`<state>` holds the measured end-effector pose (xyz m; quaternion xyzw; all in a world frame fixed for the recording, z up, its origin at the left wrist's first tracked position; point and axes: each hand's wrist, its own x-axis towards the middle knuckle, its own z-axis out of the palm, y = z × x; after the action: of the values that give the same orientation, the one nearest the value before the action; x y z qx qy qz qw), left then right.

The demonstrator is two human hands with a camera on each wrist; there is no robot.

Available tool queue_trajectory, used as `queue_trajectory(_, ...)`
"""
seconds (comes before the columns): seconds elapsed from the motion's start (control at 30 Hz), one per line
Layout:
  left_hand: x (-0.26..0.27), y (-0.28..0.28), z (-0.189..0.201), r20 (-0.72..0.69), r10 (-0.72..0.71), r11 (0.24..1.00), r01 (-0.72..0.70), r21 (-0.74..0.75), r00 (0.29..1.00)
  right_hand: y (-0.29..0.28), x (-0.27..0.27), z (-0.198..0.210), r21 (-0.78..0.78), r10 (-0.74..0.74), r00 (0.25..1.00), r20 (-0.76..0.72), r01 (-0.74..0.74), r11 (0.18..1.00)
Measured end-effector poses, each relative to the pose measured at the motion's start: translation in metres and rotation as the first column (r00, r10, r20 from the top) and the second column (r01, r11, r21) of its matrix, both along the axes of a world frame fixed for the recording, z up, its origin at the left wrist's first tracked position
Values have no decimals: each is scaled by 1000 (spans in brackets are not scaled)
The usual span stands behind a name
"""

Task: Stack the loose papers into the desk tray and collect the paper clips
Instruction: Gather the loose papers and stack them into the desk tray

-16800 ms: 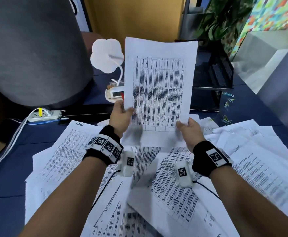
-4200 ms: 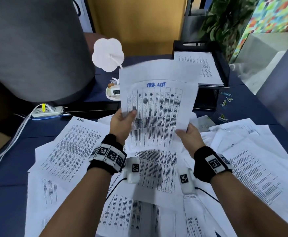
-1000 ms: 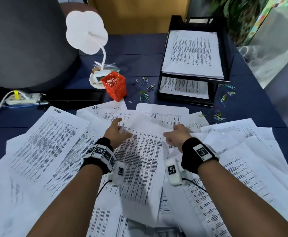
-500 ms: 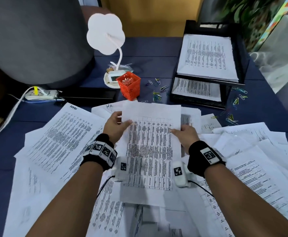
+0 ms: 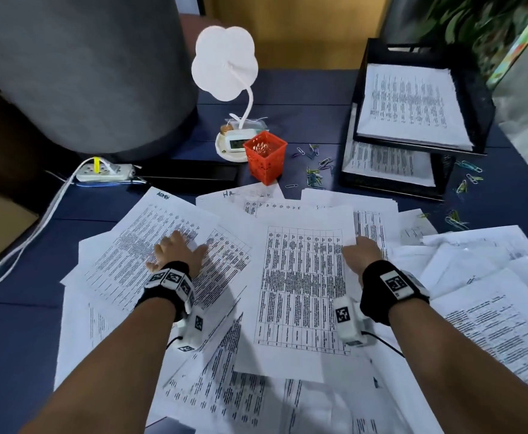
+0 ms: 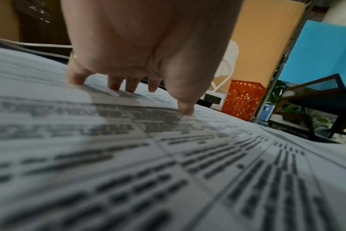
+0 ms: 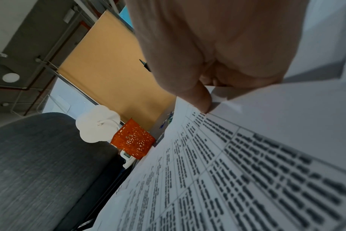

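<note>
Mid-frame in the head view, the right hand (image 5: 361,253) pinches the right edge of a table-printed sheet (image 5: 300,286), thumb on top, fingers curled beneath. The left hand (image 5: 178,250) lies left of it with fingers spread, tips pressing a sheet headed ADMIN (image 5: 150,245). Loose papers (image 5: 491,308) run off the bottom and right edges. Bare blue desk (image 5: 15,339) shows at lower left. The desk tray (image 5: 472,89) sits upper right (both tiers hold paper). Paper clips (image 5: 314,177) lie between it and an orange basket (image 5: 266,158); their count is unclear.
</note>
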<state>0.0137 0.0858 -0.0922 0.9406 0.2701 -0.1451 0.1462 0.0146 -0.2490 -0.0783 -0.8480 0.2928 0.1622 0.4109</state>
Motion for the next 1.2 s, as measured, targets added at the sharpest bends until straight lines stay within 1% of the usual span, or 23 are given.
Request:
queue_trajectory(0.17, 3, 3, 3, -28, -68, 991, 70, 114, 997, 5, -3, -1, -14, -41, 999, 2, 41, 999)
queue_trajectory(0.27, 14, 16, 8, -49, -70, 992, 75, 97, 996, 8, -2, 4, -32, -45, 999, 0, 45, 998)
queue_trajectory(0.33, 23, 30, 10, -38, -55, 996, 58, 66, 998, 11, 1, 7, -43, -66, 998, -6, 66, 997)
queue_trajectory(0.43, 36, 50, 14, -8, -27, 999, 27, 43, 1000, 24, 9, 11, -50, -92, 995, 43, 94, 994)
queue_trajectory(0.53, 49, 67, 16, -5, -16, 997, 16, 72, 1000, 40, 17, 5, -20, -111, 987, 117, 114, 993)
queue_trajectory(0.57, 53, 73, 16, -5, -5, 997, 6, 75, 1000, 44, 18, 3, -22, -99, 988, 118, 103, 994)
queue_trajectory(0.7, 69, 95, 13, 6, 40, 996, -40, 76, 999, 52, 20, -1, -36, -44, 997, 59, 46, 998)
queue_trajectory(0.77, 76, 104, 11, -1, 50, 995, -50, 82, 999, 54, 18, -1, -41, -57, 998, 37, 58, 997)
queue_trajectory(0.9, 84, 117, 14, -28, 75, 996, -74, 49, 997, 61, 20, -3, -86, -95, 994, 49, 99, 991)
queue_trajectory(1.0, 89, 123, 15, -82, 55, 998, -53, 30, 995, 64, 23, -6, -112, -97, 995, 35, 100, 989)
queue_trajectory(1.07, 91, 123, 17, -111, 29, 996, -19, 90, 993, 65, 24, -7, -122, -89, 996, 19, 91, 988)
queue_trajectory(1.13, 95, 124, 18, -117, 9, 994, 4, 111, 993, 66, 27, -9, -121, -85, 996, 1, 85, 989)
queue_trajectory(1.2, 96, 123, 17, -94, 2, 997, 6, 82, 996, 66, 29, -8, -120, -79, 997, -10, 78, 990)
